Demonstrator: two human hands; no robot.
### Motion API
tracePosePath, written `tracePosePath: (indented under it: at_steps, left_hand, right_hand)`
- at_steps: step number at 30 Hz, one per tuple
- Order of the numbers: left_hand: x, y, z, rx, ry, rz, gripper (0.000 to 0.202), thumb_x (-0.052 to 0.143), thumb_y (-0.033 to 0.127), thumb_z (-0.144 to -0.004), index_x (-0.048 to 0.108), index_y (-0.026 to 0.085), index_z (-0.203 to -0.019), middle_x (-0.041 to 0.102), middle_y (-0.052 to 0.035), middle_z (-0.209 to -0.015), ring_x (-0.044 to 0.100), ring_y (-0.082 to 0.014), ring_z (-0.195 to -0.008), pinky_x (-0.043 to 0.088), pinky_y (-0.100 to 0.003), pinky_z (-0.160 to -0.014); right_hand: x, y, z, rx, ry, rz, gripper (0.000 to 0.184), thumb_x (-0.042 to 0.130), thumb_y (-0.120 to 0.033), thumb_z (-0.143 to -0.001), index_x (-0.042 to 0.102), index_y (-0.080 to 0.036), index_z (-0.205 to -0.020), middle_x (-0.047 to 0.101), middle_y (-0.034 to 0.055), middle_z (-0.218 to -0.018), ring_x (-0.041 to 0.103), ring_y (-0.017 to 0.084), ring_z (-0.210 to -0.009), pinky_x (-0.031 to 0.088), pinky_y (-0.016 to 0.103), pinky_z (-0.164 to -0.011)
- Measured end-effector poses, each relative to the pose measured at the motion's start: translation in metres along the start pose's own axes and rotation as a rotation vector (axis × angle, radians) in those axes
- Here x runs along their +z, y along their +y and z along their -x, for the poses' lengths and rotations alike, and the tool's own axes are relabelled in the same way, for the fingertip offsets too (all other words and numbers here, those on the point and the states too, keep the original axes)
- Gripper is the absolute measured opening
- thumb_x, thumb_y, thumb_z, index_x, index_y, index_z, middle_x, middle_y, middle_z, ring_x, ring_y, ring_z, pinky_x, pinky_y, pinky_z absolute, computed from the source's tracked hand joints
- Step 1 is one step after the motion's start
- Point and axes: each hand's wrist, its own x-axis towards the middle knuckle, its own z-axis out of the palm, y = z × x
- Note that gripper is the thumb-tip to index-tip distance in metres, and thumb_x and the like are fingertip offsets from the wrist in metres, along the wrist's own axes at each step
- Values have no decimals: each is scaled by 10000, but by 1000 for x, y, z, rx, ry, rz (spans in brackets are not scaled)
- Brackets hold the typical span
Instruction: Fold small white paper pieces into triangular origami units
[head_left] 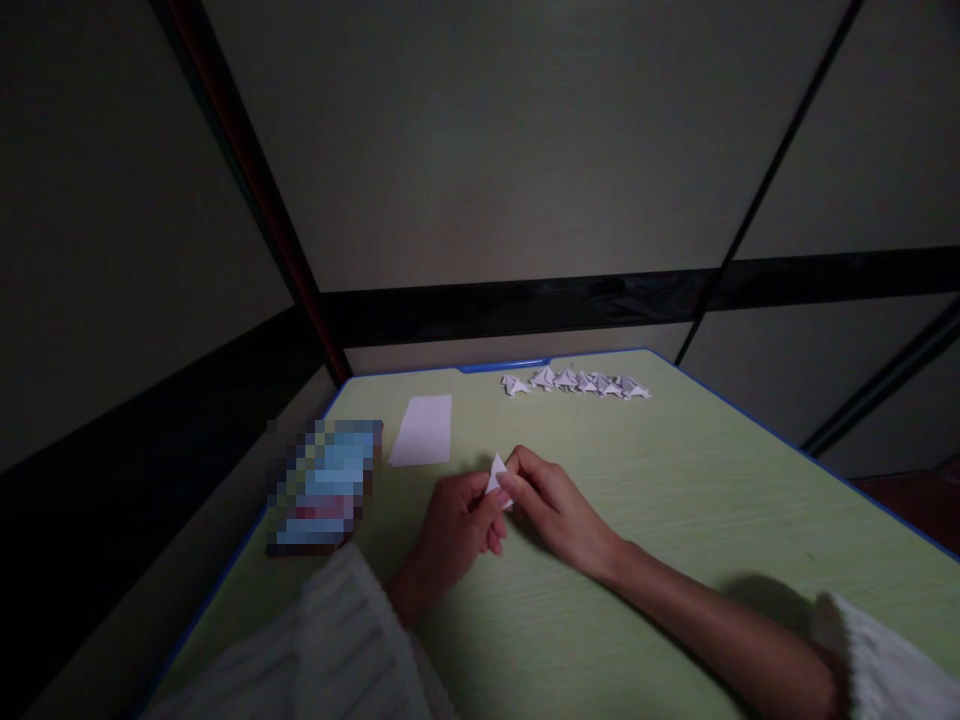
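Note:
A small piece of folded white paper point(496, 470) with a pointed top is pinched between both hands above the middle of the table. My left hand point(459, 515) grips its lower left side, thumb in front. From the right, my right hand point(551, 505) presses the paper with its thumb, the index finger curled behind. Fingers cover most of its lower part, so the folds there are hidden. Beyond the hands, to the left, lies a flat sheet of white paper point(422, 430).
Several folded white paper figures point(577, 381) stand in a row near the table's far edge. A blurred-out flat object point(326, 490) lies at the left. The pale green table point(712, 470) has a blue rim and stands against panelled walls point(517, 150).

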Motion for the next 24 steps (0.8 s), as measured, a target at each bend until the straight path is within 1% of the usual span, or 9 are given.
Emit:
tracePosePath:
  at_steps: [2,4,6,9,12,15,18,22,24]
  left_hand:
    - [-1,0,-1,-12,38,26,259,441,268,-683,433,152,-452,426,51,-336,385,-54,-289,296,-171,-326]
    - [-2,0,-2,-23,36,58,253,449,280,-677,434,151,-460,432,50,-336,385,-54,-286,292,-170,-323]
    - [-1,0,-3,-27,-18,102,255,452,296,-677,439,149,-470,450,43,-346,394,-55,-294,305,-172,-331]
    - [-1,1,-4,-31,-128,178,251,453,311,-683,454,140,-499,486,29,-388,414,-56,-316,320,-172,-341]
    - [-2,3,-4,-44,-171,208,228,464,303,-678,468,134,-526,496,29,-414,423,-55,-327,320,-169,-340]
    - [-2,6,-3,-43,-153,201,219,475,291,-666,468,133,-515,491,29,-404,427,-58,-333,322,-171,-348]
    - [-3,7,-3,-47,-122,184,223,479,294,-661,470,133,-506,485,31,-388,412,-54,-324,300,-169,-344]
    - [-4,3,-4,-54,-74,192,249,452,314,-678,469,135,-505,466,41,-362,349,-39,-294,242,-165,-326]
    - [-5,1,-4,-55,-29,222,254,448,322,-677,453,144,-496,440,52,-356,339,-39,-298,232,-163,-322]
  right_hand:
    - [1,2,0,-11,-30,-7,245,306,-310,-837,380,-166,-654,449,-34,-543,415,77,-517,316,193,-523]
    - [2,5,0,-8,-17,34,275,295,-317,-840,370,-167,-622,453,-28,-540,417,82,-521,316,200,-530]
    - [3,7,1,14,-5,61,298,286,-330,-840,364,-168,-601,463,-23,-529,422,87,-516,318,208,-531]
    - [4,10,2,55,-7,39,308,269,-345,-843,356,-174,-602,479,-25,-484,440,93,-494,326,216,-532]
    - [3,12,2,76,-9,-1,311,272,-360,-840,358,-176,-605,494,-26,-462,454,95,-472,333,219,-524]
    - [3,12,1,82,-28,-64,320,286,-380,-832,386,-171,-611,517,-18,-475,471,96,-473,347,219,-522]
    - [3,12,1,74,-58,-176,339,296,-397,-825,413,-163,-610,541,-3,-496,500,103,-507,371,223,-549]
    - [2,11,0,53,-153,-363,377,268,-381,-838,476,-135,-642,558,15,-532,525,114,-570,402,243,-612]
    - [1,8,0,49,-188,-408,388,263,-373,-840,501,-125,-661,564,21,-567,524,112,-589,408,246,-628]
